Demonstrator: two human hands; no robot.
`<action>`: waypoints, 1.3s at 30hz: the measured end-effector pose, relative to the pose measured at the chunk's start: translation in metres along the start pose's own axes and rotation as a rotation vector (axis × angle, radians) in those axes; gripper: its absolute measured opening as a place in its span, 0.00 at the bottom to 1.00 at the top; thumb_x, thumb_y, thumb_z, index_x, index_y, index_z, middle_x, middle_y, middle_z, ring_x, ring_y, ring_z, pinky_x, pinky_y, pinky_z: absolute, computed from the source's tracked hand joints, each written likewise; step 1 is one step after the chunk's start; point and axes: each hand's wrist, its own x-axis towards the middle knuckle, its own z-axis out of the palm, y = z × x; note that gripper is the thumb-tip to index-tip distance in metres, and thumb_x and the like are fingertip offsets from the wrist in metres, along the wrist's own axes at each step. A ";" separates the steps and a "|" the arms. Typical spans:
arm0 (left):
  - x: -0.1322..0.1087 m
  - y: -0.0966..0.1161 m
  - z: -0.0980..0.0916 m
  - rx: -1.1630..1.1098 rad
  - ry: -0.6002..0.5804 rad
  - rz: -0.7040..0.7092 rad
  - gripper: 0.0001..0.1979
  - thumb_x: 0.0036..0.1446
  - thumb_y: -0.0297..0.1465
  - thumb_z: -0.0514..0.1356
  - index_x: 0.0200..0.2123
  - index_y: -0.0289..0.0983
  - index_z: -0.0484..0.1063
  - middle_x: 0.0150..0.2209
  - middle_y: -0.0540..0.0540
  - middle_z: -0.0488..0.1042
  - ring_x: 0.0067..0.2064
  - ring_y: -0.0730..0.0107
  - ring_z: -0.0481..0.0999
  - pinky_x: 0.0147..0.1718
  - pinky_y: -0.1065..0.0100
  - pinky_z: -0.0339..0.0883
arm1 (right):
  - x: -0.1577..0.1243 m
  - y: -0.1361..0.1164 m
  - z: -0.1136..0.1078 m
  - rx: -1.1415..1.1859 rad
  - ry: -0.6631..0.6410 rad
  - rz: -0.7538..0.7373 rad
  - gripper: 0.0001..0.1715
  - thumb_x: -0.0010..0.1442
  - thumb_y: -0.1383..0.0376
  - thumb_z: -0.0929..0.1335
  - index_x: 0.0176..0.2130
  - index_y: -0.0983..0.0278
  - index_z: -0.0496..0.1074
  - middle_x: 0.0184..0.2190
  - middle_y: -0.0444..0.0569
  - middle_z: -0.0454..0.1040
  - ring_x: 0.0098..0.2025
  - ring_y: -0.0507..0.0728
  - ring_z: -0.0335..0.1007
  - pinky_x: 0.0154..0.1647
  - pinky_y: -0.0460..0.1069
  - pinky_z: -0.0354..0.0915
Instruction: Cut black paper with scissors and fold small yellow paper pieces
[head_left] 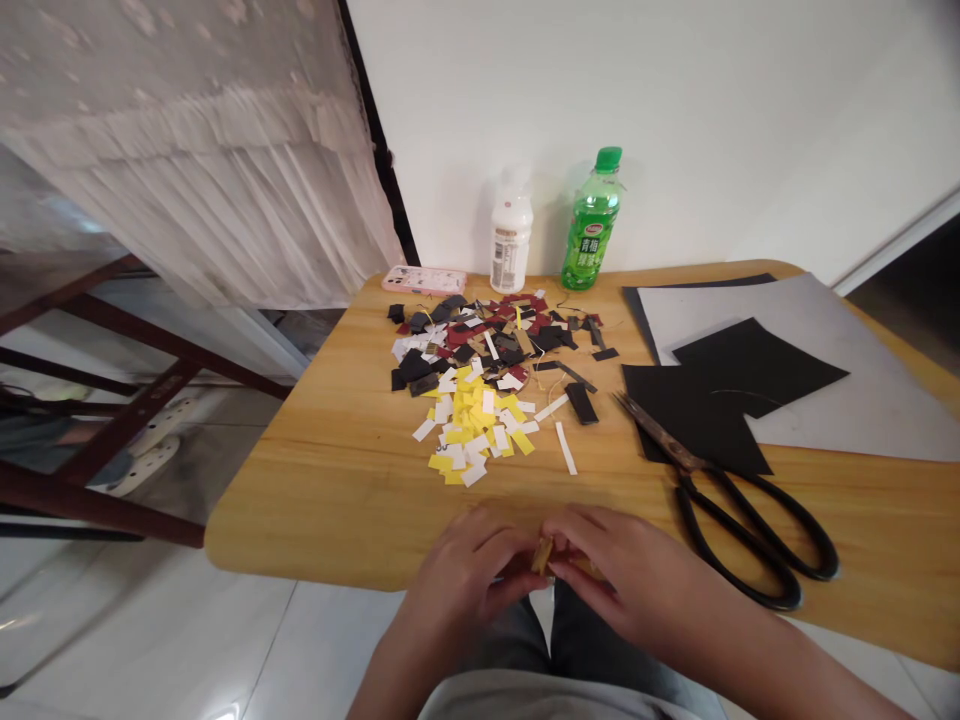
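Note:
At the table's front edge, my left hand and my right hand meet with their fingers pinched. Between the fingertips is a small folded piece of brownish-yellow paper, gripped from both sides. More of the same colour shows within my right hand's fingers, mostly hidden. Just beyond my hands lies a heap of yellow and white paper pieces. Behind it spreads a pile of black, dark red and grey scraps. Two narrow white strips rest apart at the heap's right.
Black-handled scissors lie on the right, blades partly over black paper sheets and a large grey sheet. A white bottle, a green bottle and a pink phone line the wall. A wooden chair stands left.

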 end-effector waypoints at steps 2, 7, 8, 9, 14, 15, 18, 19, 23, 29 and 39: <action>0.000 0.002 -0.001 -0.007 -0.012 -0.025 0.12 0.67 0.40 0.58 0.40 0.38 0.74 0.31 0.48 0.80 0.31 0.65 0.77 0.30 0.66 0.70 | 0.000 0.001 0.000 -0.017 0.013 -0.014 0.08 0.61 0.75 0.68 0.38 0.62 0.70 0.35 0.46 0.78 0.36 0.61 0.78 0.33 0.53 0.68; -0.003 0.002 0.002 0.046 0.050 -0.024 0.08 0.68 0.34 0.57 0.37 0.38 0.72 0.31 0.47 0.79 0.32 0.64 0.78 0.30 0.67 0.71 | -0.001 0.006 0.007 -0.149 0.180 -0.122 0.08 0.59 0.74 0.71 0.34 0.63 0.70 0.29 0.44 0.77 0.28 0.58 0.77 0.25 0.50 0.63; -0.003 0.002 0.003 0.056 0.077 0.002 0.06 0.69 0.32 0.56 0.39 0.38 0.72 0.33 0.46 0.80 0.33 0.64 0.78 0.31 0.66 0.72 | -0.001 0.007 0.009 -0.178 0.232 -0.148 0.09 0.58 0.74 0.72 0.33 0.62 0.69 0.27 0.43 0.76 0.26 0.58 0.76 0.24 0.49 0.62; -0.004 0.001 0.004 0.063 0.100 0.021 0.05 0.69 0.30 0.56 0.41 0.38 0.72 0.35 0.45 0.80 0.35 0.64 0.79 0.32 0.66 0.73 | -0.001 0.007 0.010 -0.199 0.279 -0.169 0.09 0.58 0.73 0.72 0.32 0.62 0.69 0.26 0.43 0.75 0.25 0.57 0.75 0.23 0.49 0.61; -0.003 0.002 0.005 0.064 0.105 -0.004 0.05 0.68 0.29 0.56 0.43 0.38 0.71 0.37 0.44 0.80 0.36 0.62 0.79 0.34 0.64 0.75 | -0.001 0.009 0.013 -0.189 0.292 -0.161 0.10 0.57 0.74 0.73 0.34 0.62 0.69 0.27 0.43 0.76 0.26 0.57 0.77 0.23 0.49 0.62; -0.003 0.003 0.005 0.068 0.099 -0.014 0.04 0.67 0.29 0.56 0.42 0.38 0.72 0.37 0.44 0.79 0.36 0.62 0.79 0.33 0.64 0.75 | -0.002 0.010 0.013 -0.174 0.269 -0.152 0.11 0.56 0.74 0.74 0.35 0.62 0.70 0.28 0.43 0.77 0.27 0.58 0.77 0.23 0.49 0.63; -0.002 0.004 0.003 0.090 0.089 -0.029 0.05 0.67 0.30 0.57 0.41 0.38 0.72 0.36 0.44 0.79 0.35 0.62 0.78 0.32 0.64 0.75 | -0.003 0.013 0.014 -0.113 0.222 -0.137 0.13 0.56 0.73 0.75 0.37 0.62 0.70 0.30 0.42 0.77 0.30 0.57 0.78 0.26 0.49 0.65; -0.002 0.004 0.002 0.098 0.085 -0.031 0.05 0.67 0.30 0.57 0.41 0.38 0.73 0.36 0.44 0.79 0.35 0.62 0.78 0.32 0.64 0.75 | -0.003 0.014 0.015 -0.096 0.216 -0.132 0.13 0.57 0.73 0.75 0.38 0.61 0.70 0.31 0.42 0.77 0.30 0.57 0.78 0.27 0.49 0.66; -0.001 0.004 0.002 0.097 0.086 -0.021 0.06 0.67 0.30 0.57 0.42 0.37 0.73 0.37 0.43 0.78 0.38 0.62 0.78 0.35 0.63 0.75 | -0.001 0.017 0.015 -0.044 0.178 -0.104 0.11 0.59 0.74 0.73 0.38 0.63 0.71 0.32 0.44 0.77 0.32 0.58 0.78 0.30 0.50 0.69; -0.002 0.001 0.004 0.104 0.152 -0.011 0.06 0.67 0.31 0.58 0.39 0.37 0.74 0.38 0.43 0.77 0.39 0.62 0.77 0.36 0.63 0.75 | 0.003 0.019 0.012 0.057 0.146 -0.065 0.09 0.61 0.74 0.72 0.40 0.63 0.71 0.35 0.45 0.79 0.36 0.58 0.78 0.35 0.51 0.70; -0.003 0.000 0.005 0.108 0.112 0.013 0.11 0.70 0.32 0.54 0.39 0.37 0.75 0.37 0.44 0.78 0.37 0.65 0.77 0.34 0.66 0.74 | 0.007 0.020 0.016 0.146 0.163 -0.011 0.09 0.60 0.73 0.72 0.38 0.60 0.73 0.31 0.42 0.78 0.31 0.54 0.75 0.33 0.46 0.67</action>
